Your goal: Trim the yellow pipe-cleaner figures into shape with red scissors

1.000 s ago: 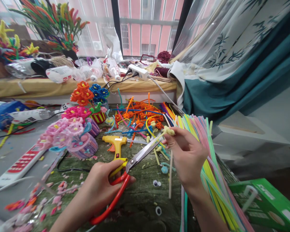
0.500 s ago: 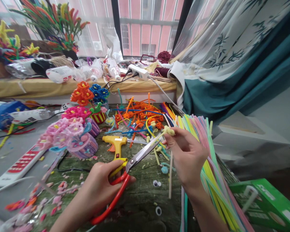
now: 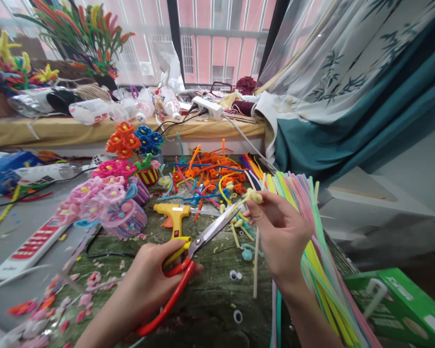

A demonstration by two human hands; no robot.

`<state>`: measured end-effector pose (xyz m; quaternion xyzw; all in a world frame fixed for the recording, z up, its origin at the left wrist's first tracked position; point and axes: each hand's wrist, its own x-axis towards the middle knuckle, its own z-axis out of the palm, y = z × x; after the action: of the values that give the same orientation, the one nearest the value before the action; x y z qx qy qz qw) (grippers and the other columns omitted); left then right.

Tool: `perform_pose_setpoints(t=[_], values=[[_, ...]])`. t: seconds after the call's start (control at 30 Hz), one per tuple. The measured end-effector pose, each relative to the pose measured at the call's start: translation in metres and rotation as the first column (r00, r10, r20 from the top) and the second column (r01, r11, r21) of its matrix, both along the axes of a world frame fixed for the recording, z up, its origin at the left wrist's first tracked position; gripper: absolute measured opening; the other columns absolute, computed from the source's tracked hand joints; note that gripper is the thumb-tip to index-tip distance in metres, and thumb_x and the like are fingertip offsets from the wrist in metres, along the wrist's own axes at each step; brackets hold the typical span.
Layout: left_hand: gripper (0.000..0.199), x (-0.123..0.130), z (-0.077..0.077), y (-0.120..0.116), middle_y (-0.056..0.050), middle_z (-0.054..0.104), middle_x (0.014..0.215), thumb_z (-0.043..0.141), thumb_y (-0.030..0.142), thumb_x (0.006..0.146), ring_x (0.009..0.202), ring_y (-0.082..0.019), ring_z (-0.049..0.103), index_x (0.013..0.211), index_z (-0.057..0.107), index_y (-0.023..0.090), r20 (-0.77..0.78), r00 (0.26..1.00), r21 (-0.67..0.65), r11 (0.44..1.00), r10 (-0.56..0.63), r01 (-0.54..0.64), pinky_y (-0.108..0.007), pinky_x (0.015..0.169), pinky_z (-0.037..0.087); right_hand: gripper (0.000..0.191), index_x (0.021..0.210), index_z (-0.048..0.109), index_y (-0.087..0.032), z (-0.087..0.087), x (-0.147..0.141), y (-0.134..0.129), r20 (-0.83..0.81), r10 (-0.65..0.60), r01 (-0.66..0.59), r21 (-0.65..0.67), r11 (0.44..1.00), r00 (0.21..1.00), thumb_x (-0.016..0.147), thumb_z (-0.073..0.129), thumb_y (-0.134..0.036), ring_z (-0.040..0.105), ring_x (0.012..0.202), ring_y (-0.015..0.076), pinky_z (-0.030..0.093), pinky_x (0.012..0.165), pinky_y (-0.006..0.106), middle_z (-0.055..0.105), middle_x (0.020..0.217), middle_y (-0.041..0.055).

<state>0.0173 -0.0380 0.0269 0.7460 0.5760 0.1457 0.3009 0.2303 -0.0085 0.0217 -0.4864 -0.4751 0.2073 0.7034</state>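
My left hand point(image 3: 155, 270) is closed round the red handle of a pair of scissors point(image 3: 213, 233), its blades pointing up and to the right. The blade tips lie at a small pale yellow pipe-cleaner piece point(image 3: 253, 195). Between thumb and fingertips my right hand point(image 3: 279, 232) pinches that piece, and a short yellow strand runs from it along the blades. Whether the blades touch the strand I cannot tell. Just beyond my left hand lies a yellow glue gun point(image 3: 174, 212). Two googly eyes point(image 3: 235, 275) rest on the table below the blades.
A bundle of pastel pipe cleaners point(image 3: 319, 270) runs along the right, beside a green box point(image 3: 402, 299). Orange pipe-cleaner pieces point(image 3: 213, 166) are heaped at the back. Pink flower pots point(image 3: 119, 217) stand at left, near a red-and-white power strip point(image 3: 29, 249) and scattered scraps point(image 3: 50, 302).
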Motion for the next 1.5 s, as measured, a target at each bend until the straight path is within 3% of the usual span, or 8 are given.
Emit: perform_pose_setpoints(t=[1.5], values=[[0.038, -0.0023, -0.0061, -0.0009, 0.008, 0.025, 0.056, 0.055, 0.047, 0.080, 0.054, -0.010, 0.023, 0.057, 0.041, 0.020, 0.076, 0.997, -0.015, 1.000, 0.007, -0.005, -0.023, 0.049, 0.020, 0.011, 0.087, 0.073, -0.021, 0.0010, 0.0000, -0.0003, -0.068, 0.034, -0.035, -0.002, 0.999, 0.997, 0.077, 0.078, -0.024, 0.067, 0.054, 0.0114, 0.058, 0.052, 0.023, 0.073, 0.072, -0.0023]])
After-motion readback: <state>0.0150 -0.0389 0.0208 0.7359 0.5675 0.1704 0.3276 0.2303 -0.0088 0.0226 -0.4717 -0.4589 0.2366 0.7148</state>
